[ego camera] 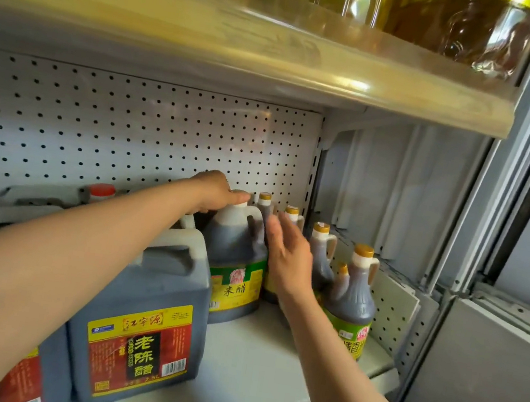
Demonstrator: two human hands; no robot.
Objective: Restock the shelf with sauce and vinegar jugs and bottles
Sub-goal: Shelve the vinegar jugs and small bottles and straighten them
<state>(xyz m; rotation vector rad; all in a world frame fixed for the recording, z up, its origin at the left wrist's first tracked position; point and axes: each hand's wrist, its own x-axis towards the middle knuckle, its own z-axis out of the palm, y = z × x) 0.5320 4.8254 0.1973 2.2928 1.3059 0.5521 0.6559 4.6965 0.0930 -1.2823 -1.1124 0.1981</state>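
Dark round vinegar jug [237,258], green-yellow label, upright at frame centre. Square red-labelled jug [142,313] lower left. Small handled bottles [353,298] right.

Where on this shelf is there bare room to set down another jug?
Bare shelf shows at the front, between the square red-label jug and the green-label bottle at the right edge. Behind that it is crowded: the left hand rests on the round jug, the right hand reaches among gold-capped bottles. Left side is packed with jugs.
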